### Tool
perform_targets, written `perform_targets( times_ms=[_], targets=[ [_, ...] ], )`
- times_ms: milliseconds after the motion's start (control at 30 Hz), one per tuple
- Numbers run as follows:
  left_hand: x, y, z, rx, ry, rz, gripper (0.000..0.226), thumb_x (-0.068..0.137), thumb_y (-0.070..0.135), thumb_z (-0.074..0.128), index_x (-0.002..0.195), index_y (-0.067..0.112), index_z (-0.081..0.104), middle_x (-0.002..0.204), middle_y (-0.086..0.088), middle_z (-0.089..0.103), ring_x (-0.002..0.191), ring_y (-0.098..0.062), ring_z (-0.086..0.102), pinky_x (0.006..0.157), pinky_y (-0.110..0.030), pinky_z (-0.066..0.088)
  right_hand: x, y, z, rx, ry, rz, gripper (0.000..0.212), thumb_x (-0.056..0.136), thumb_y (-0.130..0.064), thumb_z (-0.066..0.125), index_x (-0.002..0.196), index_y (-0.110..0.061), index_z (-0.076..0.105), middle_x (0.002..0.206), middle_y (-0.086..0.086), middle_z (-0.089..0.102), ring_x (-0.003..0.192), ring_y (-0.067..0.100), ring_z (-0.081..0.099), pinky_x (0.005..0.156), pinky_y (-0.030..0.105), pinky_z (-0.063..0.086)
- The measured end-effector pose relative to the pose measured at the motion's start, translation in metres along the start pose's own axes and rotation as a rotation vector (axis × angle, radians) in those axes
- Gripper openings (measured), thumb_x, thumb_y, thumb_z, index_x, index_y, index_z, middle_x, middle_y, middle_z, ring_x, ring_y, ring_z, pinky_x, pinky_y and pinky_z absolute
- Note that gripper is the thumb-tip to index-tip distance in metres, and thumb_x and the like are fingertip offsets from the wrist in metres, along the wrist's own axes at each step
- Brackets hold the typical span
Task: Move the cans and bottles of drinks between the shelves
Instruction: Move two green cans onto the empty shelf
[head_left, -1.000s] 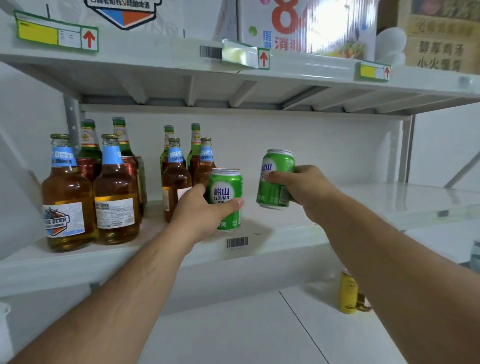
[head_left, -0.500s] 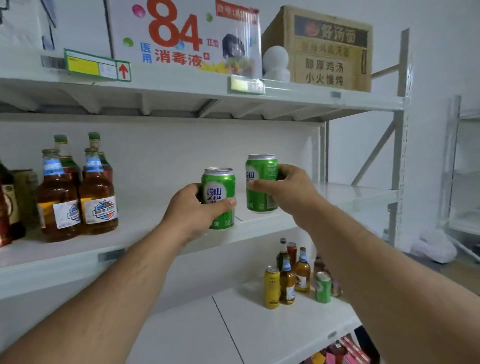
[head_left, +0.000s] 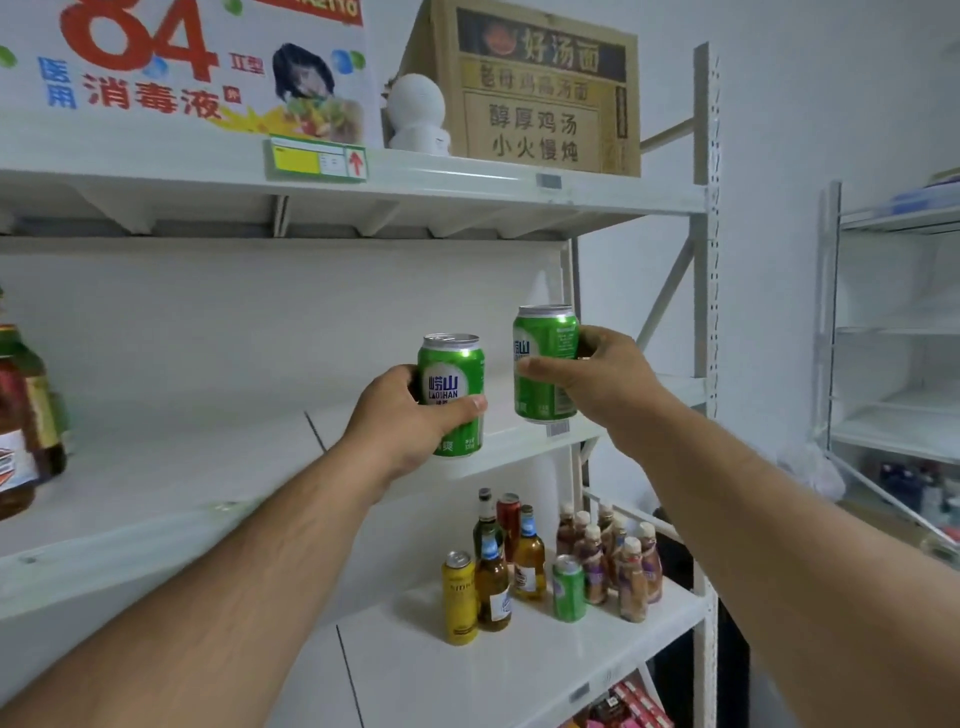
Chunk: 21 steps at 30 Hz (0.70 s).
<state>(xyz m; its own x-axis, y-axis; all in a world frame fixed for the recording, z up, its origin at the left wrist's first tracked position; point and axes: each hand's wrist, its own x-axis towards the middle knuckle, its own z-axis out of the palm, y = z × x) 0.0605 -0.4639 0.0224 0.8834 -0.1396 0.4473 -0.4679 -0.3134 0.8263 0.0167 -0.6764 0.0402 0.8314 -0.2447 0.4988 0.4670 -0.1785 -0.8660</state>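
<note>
Left hand (head_left: 402, 415) grip: fingers and thumb wrapped round a green Laoshan can (head_left: 451, 395), upright, logo facing camera. Right hand (head_left: 597, 379) grip: thumb across the front and fingers behind a second green can (head_left: 544, 362), upright, held slightly higher and to the right of the first. The 2 cans are near each other, not touching. Both sit in front of the middle shelf (head_left: 208, 467), close to its right end; can't tell if either base touches the board.

Lower shelf (head_left: 519, 670) carries a cluster: 1 yellow can (head_left: 459, 597), 1 small green can (head_left: 568, 588), amber beer bottles (head_left: 492, 582), 1 red can (head_left: 509, 525), and a group of brown drink bottles (head_left: 618, 561) just to the right.

Top shelf (head_left: 467, 179): white 84 carton (head_left: 182, 67), white round figure (head_left: 418, 111), brown cardboard box (head_left: 540, 98). Blurred amber bottle (head_left: 21, 415) at the left edge of the middle shelf.
</note>
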Motion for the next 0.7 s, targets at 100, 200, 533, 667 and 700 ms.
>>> perform_targets(
  times_ms=[100,200,533,667,700],
  targets=[
    [0.025,-0.001,0.026,-0.007,-0.023,0.007,0.042,0.072,0.044,0.090,0.103,0.031,0.064,0.099,0.012,0.072,0.086,-0.004,0.068,0.061,-0.021,0.048,0.023,0.013,-0.017,-0.020,0.022,-0.010,0.029,0.070,-0.025,0.089,0.093,-0.023,0.071,0.079,-0.013,0.075,0.070,0.001,0.072,0.048,0.011,0.050],
    [0.055,-0.005,0.050,-0.020,-0.036,0.021,0.049,0.071,0.042,0.091,0.110,0.025,0.067,0.101,0.009,0.074,0.089,-0.008,0.070,0.065,-0.023,0.051,0.051,0.027,-0.030,-0.050,0.029,-0.029,0.030,0.070,-0.025,0.089,0.095,-0.021,0.072,0.082,-0.007,0.077,0.072,0.004,0.073,0.050,0.012,0.052],
    [0.177,-0.025,0.107,-0.045,-0.101,-0.030,0.052,0.064,0.036,0.096,0.106,0.018,0.072,0.099,0.001,0.078,0.094,-0.018,0.074,0.080,-0.035,0.058,0.160,0.078,-0.058,-0.127,0.056,-0.055,0.031,0.071,-0.027,0.089,0.095,-0.018,0.074,0.085,-0.003,0.077,0.072,0.007,0.074,0.054,0.015,0.054],
    [0.214,-0.034,0.126,-0.035,-0.108,-0.095,0.056,0.062,0.036,0.096,0.108,0.017,0.071,0.103,-0.002,0.078,0.096,-0.023,0.074,0.094,-0.045,0.058,0.199,0.095,-0.065,-0.150,0.061,-0.027,0.030,0.069,-0.027,0.090,0.093,-0.019,0.073,0.081,-0.005,0.076,0.067,0.004,0.072,0.047,0.012,0.051],
    [0.222,-0.036,0.130,-0.030,-0.105,-0.103,0.056,0.062,0.036,0.097,0.108,0.017,0.071,0.103,-0.002,0.078,0.096,-0.023,0.074,0.093,-0.045,0.059,0.208,0.100,-0.067,-0.155,0.065,-0.021,0.030,0.069,-0.027,0.090,0.092,-0.020,0.073,0.080,-0.005,0.076,0.066,0.003,0.072,0.047,0.012,0.050]
  ],
)
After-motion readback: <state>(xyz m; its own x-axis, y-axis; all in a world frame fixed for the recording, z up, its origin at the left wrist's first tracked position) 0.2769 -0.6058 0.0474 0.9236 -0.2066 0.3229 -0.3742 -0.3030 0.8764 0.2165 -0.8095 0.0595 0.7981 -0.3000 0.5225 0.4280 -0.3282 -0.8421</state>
